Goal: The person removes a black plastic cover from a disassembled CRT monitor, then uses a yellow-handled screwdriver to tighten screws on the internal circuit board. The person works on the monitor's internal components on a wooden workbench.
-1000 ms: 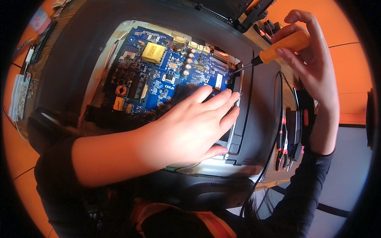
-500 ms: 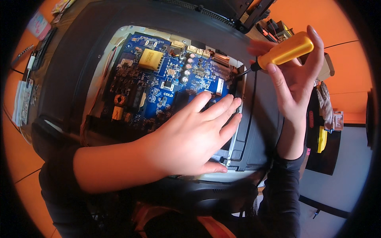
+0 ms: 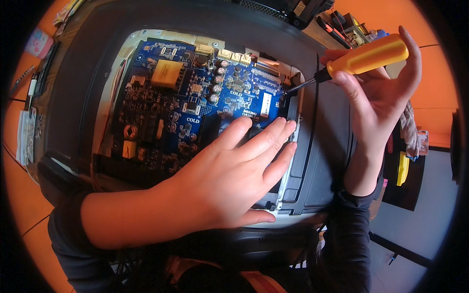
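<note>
In front of me lies a black panel casing [image 3: 78, 97], its inside exposed around a blue circuit board [image 3: 205, 88]. My left hand [image 3: 234, 166] rests flat, fingers spread, across the board's lower right and the metal edge strip beside it. My right hand [image 3: 373, 93] is closed round the yellow handle of a screwdriver [image 3: 369, 53]. The tool is tilted, its tip reaching the board's right edge near the black side frame. Whether the tip sits in a screw is too small to tell. A yellow transformer block [image 3: 167, 73] stands on the board's upper left.
A black stand part [image 3: 303, 10] rises at the far side. Several tools [image 3: 337, 29] lie at the back right. A grey glove [image 3: 409, 132] and a yellow-handled item [image 3: 402, 168] are at the right. A white marker [image 3: 32, 87] and a pink container [image 3: 39, 43] lie at the left.
The view has shifted, so the board appears farther left. The screwdriver shaft shows more clearly, its tip now at the board's right edge. My left hand stays spread on the board.
</note>
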A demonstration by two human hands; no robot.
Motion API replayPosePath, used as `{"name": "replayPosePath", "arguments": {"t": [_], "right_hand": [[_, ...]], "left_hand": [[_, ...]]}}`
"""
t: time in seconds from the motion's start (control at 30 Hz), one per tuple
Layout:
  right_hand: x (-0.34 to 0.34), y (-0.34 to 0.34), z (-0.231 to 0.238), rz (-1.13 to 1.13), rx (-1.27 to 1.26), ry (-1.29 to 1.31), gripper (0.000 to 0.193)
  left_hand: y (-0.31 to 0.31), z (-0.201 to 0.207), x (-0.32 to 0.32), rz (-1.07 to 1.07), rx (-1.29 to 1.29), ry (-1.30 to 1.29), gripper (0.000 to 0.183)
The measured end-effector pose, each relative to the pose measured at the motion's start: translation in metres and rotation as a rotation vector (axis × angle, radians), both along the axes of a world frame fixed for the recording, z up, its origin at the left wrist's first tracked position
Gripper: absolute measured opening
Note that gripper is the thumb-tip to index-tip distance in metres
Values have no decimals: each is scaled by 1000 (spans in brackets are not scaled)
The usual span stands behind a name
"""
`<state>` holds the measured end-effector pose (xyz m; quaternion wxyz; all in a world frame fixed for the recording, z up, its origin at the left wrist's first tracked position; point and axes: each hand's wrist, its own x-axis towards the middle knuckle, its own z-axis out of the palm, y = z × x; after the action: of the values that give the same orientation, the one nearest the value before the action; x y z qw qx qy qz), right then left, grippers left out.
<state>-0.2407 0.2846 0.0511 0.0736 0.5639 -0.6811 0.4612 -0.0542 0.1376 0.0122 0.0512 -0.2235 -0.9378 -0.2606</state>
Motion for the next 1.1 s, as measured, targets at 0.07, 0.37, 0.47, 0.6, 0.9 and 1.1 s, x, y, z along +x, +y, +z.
{"name": "replayPosePath", "arguments": {"t": [0.07,0.37,0.47,0.6,0.9,1.1], "right_hand": [[5,-1,-3,34,-14,99,85],[3,-14,-3,97,-82,-136,78],[5,-14,-7,-97,-83,45,77],[3,-12,-13,-148,-102,93,72],[-8,3,79,-69,595,213,37],[-13,-25,109,183,867,780,31]], "left_hand": [[0,0,1,3,-27,1,86],[1,0,0,3,-5,4,87],[1,0,1,5,-27,8,87],[1,-1,1,10,-29,21,85],[1,-8,1,9,-68,93,83],[1,-9,1,7,-112,120,83]]}}
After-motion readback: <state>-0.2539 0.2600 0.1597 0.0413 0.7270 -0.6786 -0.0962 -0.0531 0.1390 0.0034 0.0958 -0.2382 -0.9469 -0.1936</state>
